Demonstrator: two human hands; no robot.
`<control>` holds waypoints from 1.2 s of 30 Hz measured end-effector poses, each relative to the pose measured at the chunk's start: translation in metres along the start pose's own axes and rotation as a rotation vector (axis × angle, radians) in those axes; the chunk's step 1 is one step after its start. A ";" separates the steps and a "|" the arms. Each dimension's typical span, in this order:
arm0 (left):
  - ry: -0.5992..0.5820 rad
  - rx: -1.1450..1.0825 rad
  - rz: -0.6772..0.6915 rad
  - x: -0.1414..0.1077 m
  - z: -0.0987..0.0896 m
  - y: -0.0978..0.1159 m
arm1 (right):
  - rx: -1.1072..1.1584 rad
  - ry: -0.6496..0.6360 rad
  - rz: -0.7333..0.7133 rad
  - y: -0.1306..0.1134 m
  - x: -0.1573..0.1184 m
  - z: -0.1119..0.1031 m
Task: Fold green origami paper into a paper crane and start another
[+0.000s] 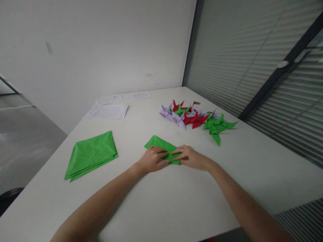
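Observation:
A folded piece of green paper (161,143) lies on the white table (161,208) in the middle of the head view. On its left and near side rests my left hand (153,159), its fingers bent over the paper. From the right, my right hand (189,157) has its fingers on the paper's right end, with the thumb low at the near edge. Both hands press the paper down on the table, fingertips close to each other. The part of the paper under the fingers is hidden.
A stack of creased green sheets (93,153) lies at the left. Folded paper figures (194,119) in red, purple and green are heaped at the back right, near the window blinds (227,67). White printed papers (108,111) lie at the back left by the wall.

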State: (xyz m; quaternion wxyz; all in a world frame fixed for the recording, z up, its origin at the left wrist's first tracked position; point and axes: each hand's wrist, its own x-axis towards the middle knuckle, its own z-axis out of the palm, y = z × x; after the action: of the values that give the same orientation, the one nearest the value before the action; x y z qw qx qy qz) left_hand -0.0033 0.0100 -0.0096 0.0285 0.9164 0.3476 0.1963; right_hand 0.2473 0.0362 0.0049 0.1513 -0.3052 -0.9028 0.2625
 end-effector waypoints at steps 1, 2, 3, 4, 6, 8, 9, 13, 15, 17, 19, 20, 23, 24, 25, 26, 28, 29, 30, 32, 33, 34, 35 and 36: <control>0.007 -0.008 -0.015 0.000 -0.001 0.001 | 0.004 -0.013 0.007 0.001 -0.001 -0.001; 0.011 -0.010 -0.023 0.001 -0.001 0.001 | 0.010 -0.024 0.012 0.001 -0.001 -0.001; 0.010 -0.004 -0.022 0.001 0.000 0.001 | 0.020 -0.032 0.015 0.002 -0.002 -0.002; 0.000 0.007 -0.016 0.001 0.002 0.000 | 0.036 -0.039 0.018 0.002 -0.003 -0.002; -0.050 0.042 -0.011 0.000 0.006 -0.002 | 0.076 -0.054 0.030 0.001 -0.004 -0.003; -0.099 0.075 -0.040 -0.001 0.011 -0.003 | 0.102 -0.073 0.048 -0.002 -0.004 -0.005; -0.114 0.088 -0.055 -0.002 0.014 -0.004 | 0.103 -0.081 0.060 -0.003 -0.005 -0.006; -0.123 0.114 -0.083 -0.006 0.019 -0.001 | 0.021 -0.013 0.087 -0.012 -0.003 -0.005; -0.106 0.120 -0.097 -0.007 0.019 0.004 | -0.020 0.055 0.082 -0.015 -0.001 -0.002; -0.062 0.122 -0.126 -0.006 0.018 0.011 | -0.030 0.082 0.086 -0.015 0.002 0.001; -0.008 0.106 -0.163 -0.004 0.017 0.020 | -0.016 0.090 0.118 -0.013 0.003 0.003; 0.005 0.082 -0.172 -0.003 0.016 0.024 | -0.002 0.098 0.141 -0.011 0.003 0.003; -0.019 -0.026 -0.108 0.001 0.012 0.034 | 0.029 0.127 0.207 -0.001 0.002 0.002; -0.034 -0.051 -0.071 0.002 0.011 0.037 | 0.016 0.142 0.231 0.002 0.001 0.001; -0.049 -0.068 -0.039 0.002 0.009 0.040 | -0.011 0.162 0.259 0.006 0.001 0.001; -0.061 -0.074 -0.013 0.002 0.008 0.042 | -0.047 0.184 0.291 0.009 0.000 0.001; -0.083 -0.064 0.024 0.001 0.006 0.045 | -0.115 0.220 0.361 0.013 0.000 0.001; -0.090 -0.053 0.037 0.000 0.006 0.046 | -0.141 0.228 0.394 0.013 0.001 0.001; -0.096 -0.043 0.045 0.000 0.005 0.046 | -0.166 0.230 0.423 0.012 0.001 0.002; -0.100 -0.031 0.058 -0.001 0.005 0.046 | -0.228 0.233 0.465 0.009 0.003 0.003; -0.101 -0.032 0.065 -0.001 0.006 0.045 | -0.264 0.235 0.481 0.006 0.003 0.004; -0.100 -0.038 0.075 -0.001 0.006 0.044 | -0.300 0.235 0.492 0.003 0.004 0.005; -0.097 -0.046 0.089 -0.001 0.007 0.043 | -0.331 0.232 0.501 0.001 0.005 0.006; -0.094 -0.055 0.107 -0.001 0.007 0.042 | -0.356 0.226 0.511 -0.001 0.005 0.007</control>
State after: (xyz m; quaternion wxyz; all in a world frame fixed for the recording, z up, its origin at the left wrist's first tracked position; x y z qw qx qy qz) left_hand 0.0251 -0.0220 -0.0087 0.0596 0.9407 0.2911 0.1639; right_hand 0.2398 0.0361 0.0001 0.1241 -0.5707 -0.8062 0.0945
